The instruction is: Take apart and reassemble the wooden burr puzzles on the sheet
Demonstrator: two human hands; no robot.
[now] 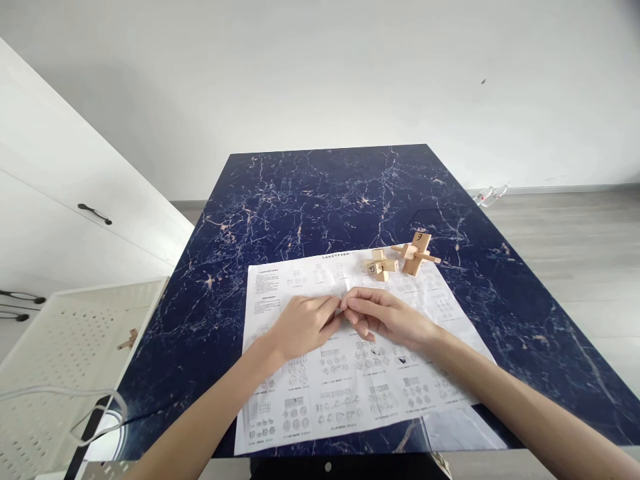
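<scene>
My left hand [303, 325] and my right hand [383, 316] meet fingertip to fingertip over a printed sheet of puzzle diagrams [350, 380] on a dark blue marble table [310, 200]. Both hands have their fingers curled and pinched together around a small piece at the point where they touch; it is too hidden to name. Beyond my right hand, at the sheet's far edge, lie two wooden interlocking puzzles: a small blocky one [380, 265] and a larger cross-shaped one [417, 253] with a number on it.
A white perforated tray [65, 347] with a small wooden piece [129, 341] stands left of the table. White cabinets with dark handles [95, 213] line the left wall. A clear cable [75, 413] loops at the lower left. Grey floor lies to the right.
</scene>
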